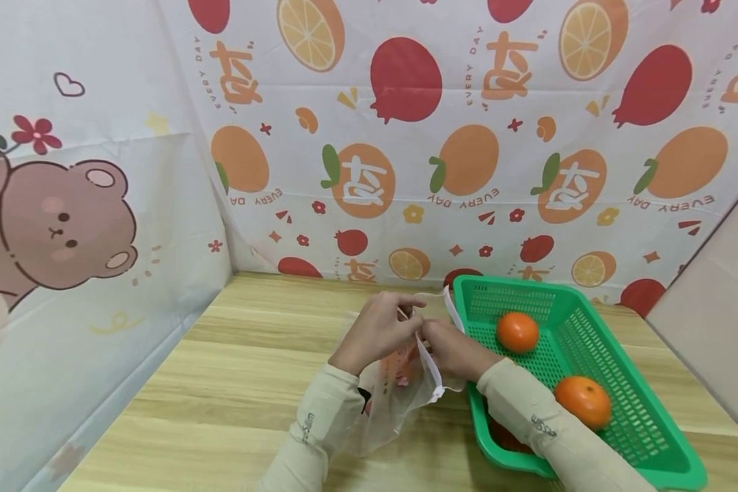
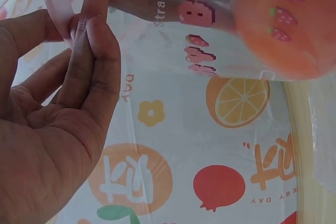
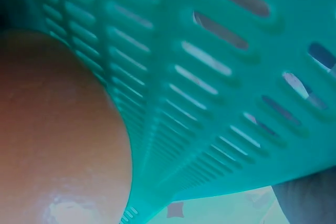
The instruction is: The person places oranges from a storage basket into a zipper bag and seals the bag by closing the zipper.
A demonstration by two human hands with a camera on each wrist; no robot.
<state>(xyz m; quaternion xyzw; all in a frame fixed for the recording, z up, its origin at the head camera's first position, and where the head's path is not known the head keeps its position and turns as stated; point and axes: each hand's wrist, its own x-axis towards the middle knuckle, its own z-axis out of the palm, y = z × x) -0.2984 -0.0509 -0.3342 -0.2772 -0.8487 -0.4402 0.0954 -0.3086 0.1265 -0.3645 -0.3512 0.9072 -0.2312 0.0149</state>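
Pinching the mouth of a clear slider zip bag (image 1: 384,427), the left hand (image 1: 375,333) appears in the head view to keep its white-edged opening spread. The right hand (image 1: 458,350) goes in between the two edges, its fingers partly hidden, so I cannot tell what it grasps. The bag leans beside a green plastic basket (image 1: 664,410) — a placement that probably keeps the fruit close by. Two mandarins lie in plain sight inside, a smaller one (image 1: 518,333) toward the back and a larger one (image 1: 583,403) nearer; the right sleeve (image 1: 538,417) crosses the near rim. Underneath is a wood-grain tabletop (image 1: 209,383), backed by a fruit-print cloth (image 1: 418,171), with a bear-print cloth (image 1: 67,225) on the left and a plain pale panel (image 1: 722,307) on the right.

From the left wrist, thumb and fingers meet at the bag's edge, and a bagged mandarin (image 2: 315,48) shows behind the strawberry-printed film, seemingly held up off the table.

At the right wrist, a mandarin (image 3: 63,129) looms beside the basket's slotted wall; no grip can be made out there.
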